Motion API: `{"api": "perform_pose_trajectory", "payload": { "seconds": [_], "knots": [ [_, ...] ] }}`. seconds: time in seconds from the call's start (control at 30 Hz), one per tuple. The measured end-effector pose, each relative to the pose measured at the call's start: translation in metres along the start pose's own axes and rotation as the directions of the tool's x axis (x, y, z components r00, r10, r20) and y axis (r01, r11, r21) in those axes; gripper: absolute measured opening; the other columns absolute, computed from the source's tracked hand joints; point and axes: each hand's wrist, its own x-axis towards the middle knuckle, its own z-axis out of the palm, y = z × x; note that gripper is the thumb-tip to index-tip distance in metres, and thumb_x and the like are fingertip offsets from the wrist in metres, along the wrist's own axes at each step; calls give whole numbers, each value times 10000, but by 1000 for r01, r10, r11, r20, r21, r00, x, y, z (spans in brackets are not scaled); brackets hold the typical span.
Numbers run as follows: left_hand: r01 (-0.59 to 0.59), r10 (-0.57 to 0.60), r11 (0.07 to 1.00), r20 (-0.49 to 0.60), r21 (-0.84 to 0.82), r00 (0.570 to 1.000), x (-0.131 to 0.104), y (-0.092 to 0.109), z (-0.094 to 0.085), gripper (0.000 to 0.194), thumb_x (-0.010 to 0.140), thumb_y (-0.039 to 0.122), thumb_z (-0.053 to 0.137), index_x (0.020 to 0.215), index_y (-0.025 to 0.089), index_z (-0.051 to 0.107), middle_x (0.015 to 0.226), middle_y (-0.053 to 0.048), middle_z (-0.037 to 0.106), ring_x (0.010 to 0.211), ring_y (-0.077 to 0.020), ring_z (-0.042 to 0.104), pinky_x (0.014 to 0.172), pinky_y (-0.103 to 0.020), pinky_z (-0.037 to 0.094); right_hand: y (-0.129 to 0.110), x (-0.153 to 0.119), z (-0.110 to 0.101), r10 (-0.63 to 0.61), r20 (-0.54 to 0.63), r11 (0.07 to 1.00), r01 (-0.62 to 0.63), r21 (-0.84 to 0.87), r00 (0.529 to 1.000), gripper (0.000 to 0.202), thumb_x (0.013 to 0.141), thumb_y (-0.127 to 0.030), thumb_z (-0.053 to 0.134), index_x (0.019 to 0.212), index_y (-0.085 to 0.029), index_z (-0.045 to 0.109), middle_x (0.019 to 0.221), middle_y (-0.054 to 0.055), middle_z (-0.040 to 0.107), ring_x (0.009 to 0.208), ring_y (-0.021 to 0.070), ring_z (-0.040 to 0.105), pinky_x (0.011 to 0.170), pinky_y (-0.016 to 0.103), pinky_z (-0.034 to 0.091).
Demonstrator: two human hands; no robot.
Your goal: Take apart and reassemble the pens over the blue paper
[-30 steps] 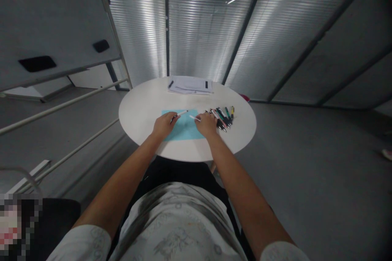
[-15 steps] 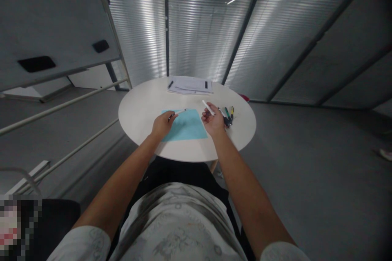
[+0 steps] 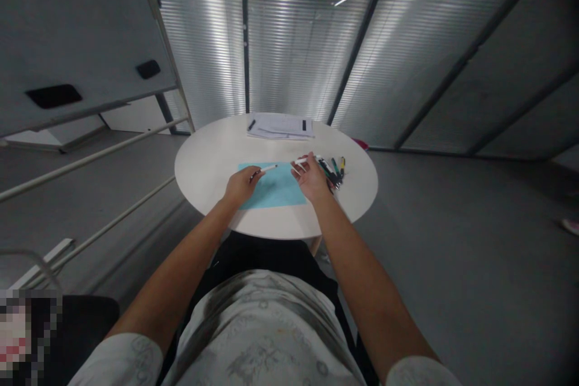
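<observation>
On a round white table lies a light blue sheet. My left hand, over the sheet's left side, is closed on a white pen whose dark tip points right. At the sheet's right edge, my right hand pinches a white cap-like piece between thumb and fingers; its exact shape is too small to tell. Several pens and markers, among them a green one and a yellow one, lie just right of my right hand, which partly hides the pile.
A stack of papers with dark items on it sits at the table's far edge. A whiteboard on a metal frame stands at the left. Blinds hang behind the table. Part of a person shows at the lower left, and a shoe at the far right.
My right hand has turned and shifted slightly left, and the white piece in it now lies nearly level instead of slanting. More of the marker pile shows. My left hand has barely moved.
</observation>
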Motion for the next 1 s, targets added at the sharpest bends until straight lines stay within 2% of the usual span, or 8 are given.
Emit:
{"api": "perform_pose_trajectory", "payload": {
  "seconds": [0.13, 0.47, 0.7, 1.0],
  "knots": [
    [-23, 23, 1000, 10, 7, 1000, 0, 0, 0, 351, 954, 448, 453, 1053, 194, 675, 1012, -64, 721, 896, -178, 659, 802, -282, 488, -1, -2, 2, 48, 33, 999, -49, 17, 998, 261, 850, -468, 646, 835, -225, 555, 862, -18, 721, 773, 158, 714, 614, 257, 578],
    [-37, 37, 999, 9, 11, 999, 0, 0, 0, 363, 955, 458, 447, 1064, 197, 675, 1025, -62, 721, 921, -183, 662, 816, -285, 489, -3, 0, -1, 80, 23, 997, -80, -1, 997, 329, 873, -572, 562, 878, -244, 541, 853, -7, 727, 740, 164, 720, 556, 244, 570],
    [-66, 66, 998, 16, 5, 998, 0, 2, -1, 354, 955, 436, 455, 1053, 183, 681, 996, -69, 722, 898, -183, 663, 800, -286, 495, 0, -1, -1, 39, 47, 997, -36, -68, 998, 317, 881, -558, 559, 911, -244, 577, 833, -8, 722, 668, 140, 706, 533, 228, 565],
    [-73, 73, 997, 18, 6, 997, 0, 1, -1, 335, 955, 431, 456, 1050, 199, 677, 980, -63, 717, 868, -173, 655, 776, -281, 491, 1, -5, 2, 42, 97, 988, -27, -152, 994, 329, 838, -538, 632, 986, -243, 630, 879, -3, 710, 684, 138, 702, 539, 225, 564]
  ]
}}
